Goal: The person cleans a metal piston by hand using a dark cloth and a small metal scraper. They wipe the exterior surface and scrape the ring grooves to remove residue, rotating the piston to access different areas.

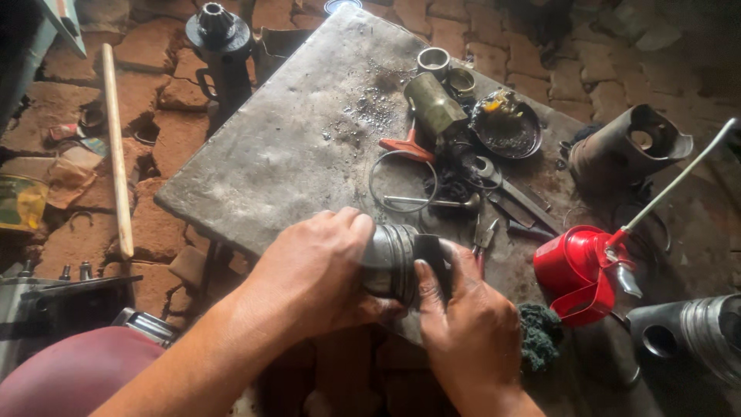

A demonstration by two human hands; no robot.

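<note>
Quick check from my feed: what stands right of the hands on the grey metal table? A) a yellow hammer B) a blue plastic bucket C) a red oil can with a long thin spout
C: the red oil can with a long thin spout stands right of the right hand.

Bare forearms, grease-smudged fingers (423,279), no sleeves (maroon trousers (73,378) at the knee).

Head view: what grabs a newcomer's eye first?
Both hands at bottom centre: the left hand wraps a grey ringed metal cylinder, and the right hand presses a dark strip against its end. Next, the bright red oil can with a long spout, right of the hands on the metal table. Behind, a heap of small tools, rings and a dirty dish clutters the table's far right.
</note>
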